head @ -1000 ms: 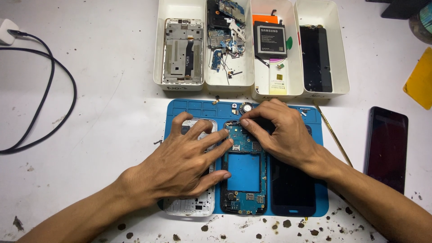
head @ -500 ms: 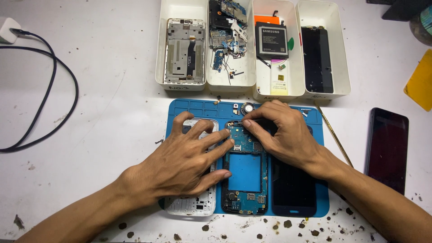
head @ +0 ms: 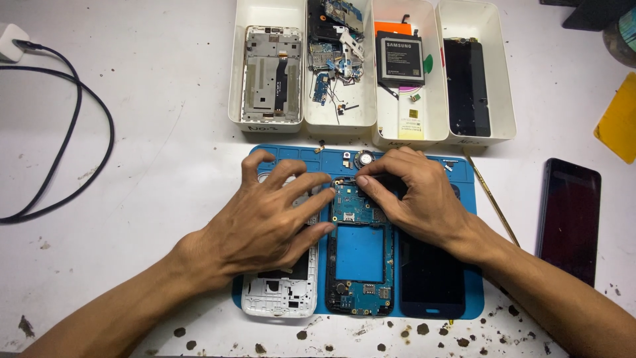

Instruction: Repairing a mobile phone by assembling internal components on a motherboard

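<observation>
- Blue repair mat lies flat on the white worktop, near its middle.
- On the mat, side by side: a white phone frame at left, a blue circuit board in a black phone frame in the middle, a dark screen panel at right.
- Left hand rests spread and palm down over the white frame; its fingers are open, with the longer fingertips touching the left edge of the circuit board. It grips nothing.
- Right hand is curled over the far right corner of the board, thumb and forefinger pinched together at the board's far edge. Whatever sits between the tips is too small to tell.
- Small round part and a few loose bits lie on the far strip of the mat, just beyond the right hand.
- Four white trays stand in a row at the far edge of the mat: a grey metal frame in the leftmost, loose boards and flex parts next, a black battery over orange and white pieces third, a dark panel in the rightmost.
- Thin brass-coloured rod lies slantwise just right of the mat.
- Dark phone lies face up well to the right; a yellow sheet is at the right edge.
- Black cable loops at far left, running from a white charger.
- Brown specks dot the near edge of the worktop.
</observation>
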